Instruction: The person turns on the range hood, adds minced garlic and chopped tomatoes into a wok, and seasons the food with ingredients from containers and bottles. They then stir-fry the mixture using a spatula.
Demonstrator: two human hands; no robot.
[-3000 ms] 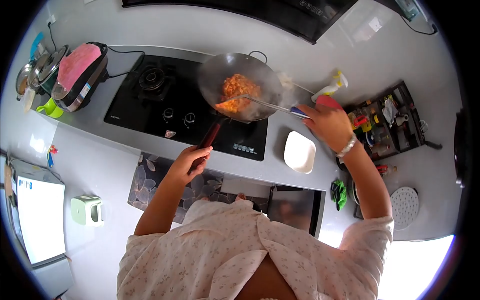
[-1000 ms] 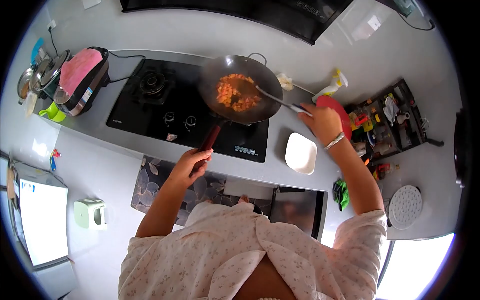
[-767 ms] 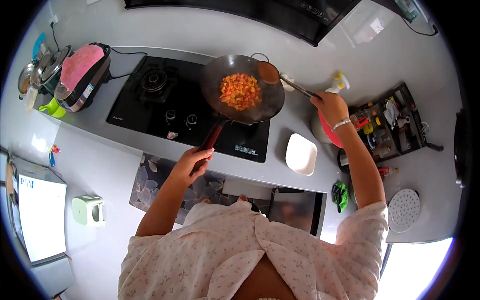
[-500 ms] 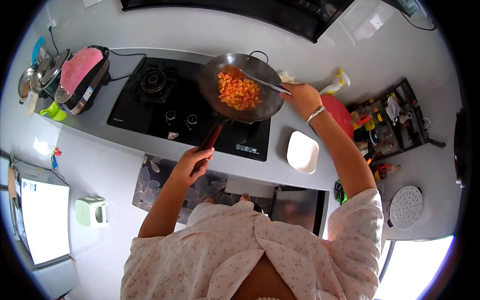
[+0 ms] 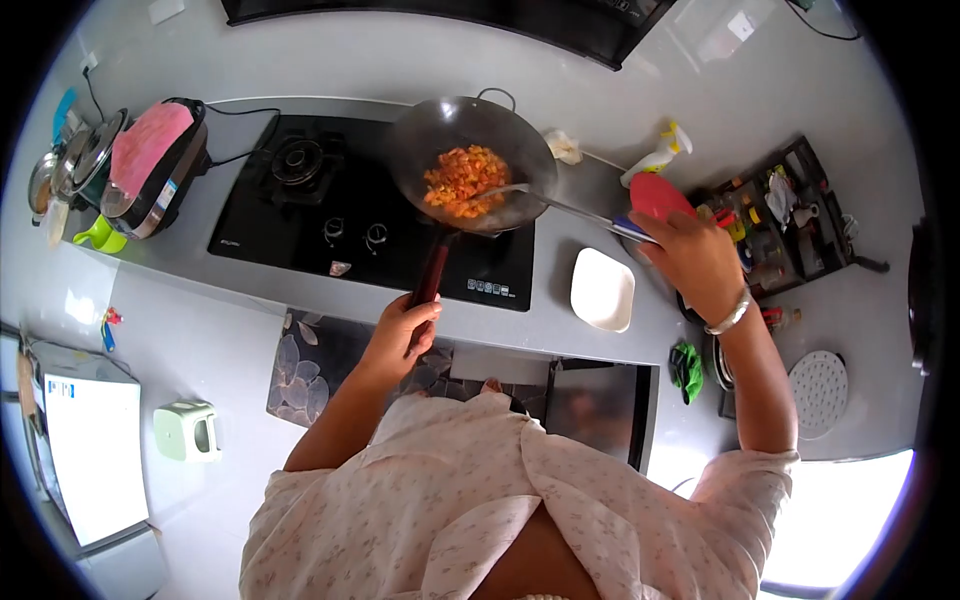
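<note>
A dark wok (image 5: pixel 415 150) sits over the right side of the black stove. Orange-red diced food (image 5: pixel 467 180) lies in its middle. My left hand (image 5: pixel 404 333) is closed round the wok's dark red handle (image 5: pixel 431 272), near its lower end. With my right hand (image 5: pixel 695 258), to the right of the wok, I grip the handle end of a metal spatula (image 5: pixel 575 209). Its head rests at the right edge of the food, partly hidden in it. Below the spatula, a white square dish (image 5: pixel 603 290) stands on the counter.
The stove (image 5: pixel 290 225) has a bare burner at left. Farther left are an appliance (image 5: pixel 180 190) under a pink cloth and several lidded pots. At right are a spray bottle (image 5: pixel 657 156), a red round thing (image 5: pixel 660 197), a rack of bottles (image 5: pixel 790 215) and a green bag (image 5: pixel 686 372).
My right hand has moved right and down, drawing the spatula from the wok's upper part to the food's right edge. The food is bunched closer together. My left hand still holds the handle.
</note>
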